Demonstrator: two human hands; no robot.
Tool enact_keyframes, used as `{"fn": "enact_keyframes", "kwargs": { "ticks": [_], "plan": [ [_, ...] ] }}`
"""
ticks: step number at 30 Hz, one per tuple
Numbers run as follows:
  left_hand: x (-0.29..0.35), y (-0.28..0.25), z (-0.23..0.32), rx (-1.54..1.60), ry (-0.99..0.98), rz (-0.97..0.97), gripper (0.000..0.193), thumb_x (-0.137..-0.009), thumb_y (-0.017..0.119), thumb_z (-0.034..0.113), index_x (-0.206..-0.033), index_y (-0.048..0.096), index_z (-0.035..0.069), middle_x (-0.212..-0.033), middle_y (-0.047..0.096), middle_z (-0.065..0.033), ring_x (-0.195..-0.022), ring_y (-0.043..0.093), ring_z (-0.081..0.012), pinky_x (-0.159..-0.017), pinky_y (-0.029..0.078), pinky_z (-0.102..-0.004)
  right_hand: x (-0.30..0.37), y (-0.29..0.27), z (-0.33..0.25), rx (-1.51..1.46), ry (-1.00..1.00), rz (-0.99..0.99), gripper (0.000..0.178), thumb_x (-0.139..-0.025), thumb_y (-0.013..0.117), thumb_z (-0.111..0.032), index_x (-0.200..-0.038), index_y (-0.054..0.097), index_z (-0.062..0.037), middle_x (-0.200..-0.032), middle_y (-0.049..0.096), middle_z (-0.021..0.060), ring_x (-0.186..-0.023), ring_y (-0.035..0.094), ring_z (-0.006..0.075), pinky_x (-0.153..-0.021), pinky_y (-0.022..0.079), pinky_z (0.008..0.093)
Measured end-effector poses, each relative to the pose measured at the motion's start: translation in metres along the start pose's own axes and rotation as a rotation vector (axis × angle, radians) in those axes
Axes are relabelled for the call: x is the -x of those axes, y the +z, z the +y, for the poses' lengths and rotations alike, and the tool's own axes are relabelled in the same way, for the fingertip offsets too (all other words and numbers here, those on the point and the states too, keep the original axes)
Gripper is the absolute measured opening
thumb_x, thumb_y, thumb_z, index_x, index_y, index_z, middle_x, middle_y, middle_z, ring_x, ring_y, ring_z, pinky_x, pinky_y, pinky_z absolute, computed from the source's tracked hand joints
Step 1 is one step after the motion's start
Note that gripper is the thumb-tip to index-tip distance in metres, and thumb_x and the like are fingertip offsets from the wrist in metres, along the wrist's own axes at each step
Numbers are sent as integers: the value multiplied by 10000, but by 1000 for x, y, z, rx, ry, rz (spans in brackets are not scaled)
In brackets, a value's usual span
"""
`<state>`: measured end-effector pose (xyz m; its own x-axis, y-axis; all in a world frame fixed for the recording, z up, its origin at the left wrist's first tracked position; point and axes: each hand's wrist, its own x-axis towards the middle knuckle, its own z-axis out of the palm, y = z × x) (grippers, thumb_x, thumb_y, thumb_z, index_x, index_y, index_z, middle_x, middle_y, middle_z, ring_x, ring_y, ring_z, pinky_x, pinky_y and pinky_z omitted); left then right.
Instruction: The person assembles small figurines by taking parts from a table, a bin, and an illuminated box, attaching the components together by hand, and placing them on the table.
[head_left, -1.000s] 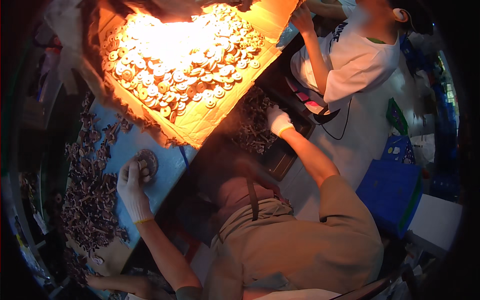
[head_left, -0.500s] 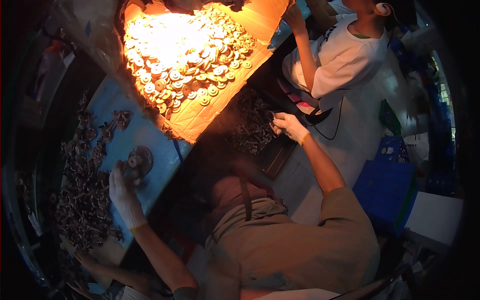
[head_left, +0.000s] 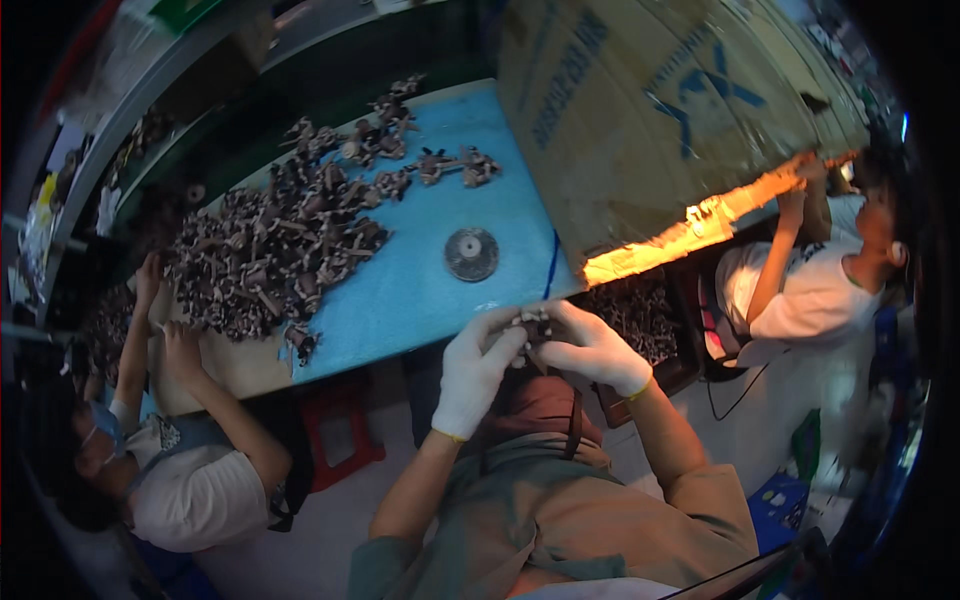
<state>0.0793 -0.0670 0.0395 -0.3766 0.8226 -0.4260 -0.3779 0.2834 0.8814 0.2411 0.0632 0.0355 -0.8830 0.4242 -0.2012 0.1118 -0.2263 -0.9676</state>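
My left hand and my right hand, both in white knit gloves, meet in front of my body at the table's near edge. Between them they grip a small brown knobbly piece with pale, limb-like ends. Fingers cover much of it, so its exact kind is unclear. A round grey disc with a light hub lies on the blue table top, just beyond my hands. Farther left spreads a big heap of similar brown pieces.
A large cardboard box stands at the right, its lower edge lit orange. Under it is a bin of dark pieces. One person reaches to the heap at left; another sits at right. A red stool is below the table.
The view has swung toward the table. My left hand has come away from beside the disc and my right from the bin; both now hold one brown piece together.
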Motion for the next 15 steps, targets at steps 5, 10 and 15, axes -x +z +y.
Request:
{"fn": "enact_keyframes", "kwargs": {
  "ticks": [5,10,15],
  "plan": [
    [-30,-41,13,-105,257,198,375,-1044,671,126,-1389,655,-20,-1049,741,-80,-830,679,-114,-752,561,-263,-79,28,-38,695,-90,298,486,-1031,658,-363,-1362,572,-17,-1129,739,266,-1085,740,418,-937,577,475],
    [-73,-56,26,-578,370,291,513,-973,735,171,-1446,617,11,-1114,730,-157,-858,701,-205,-844,579,-357,-128,24,-52,1115,-53,311,469,-1042,625,-378,-1355,562,-33,-1098,746,273,-1041,728,463,-915,570,536],
    [-96,-64,10,-547,477,264,463,-973,741,220,-1391,669,34,-1209,730,-186,-928,712,-274,-900,573,-392,-138,32,-70,1197,-23,239,470,-1037,617,-377,-1345,563,-26,-1088,748,267,-1021,728,465,-905,567,551]
  ]
}}
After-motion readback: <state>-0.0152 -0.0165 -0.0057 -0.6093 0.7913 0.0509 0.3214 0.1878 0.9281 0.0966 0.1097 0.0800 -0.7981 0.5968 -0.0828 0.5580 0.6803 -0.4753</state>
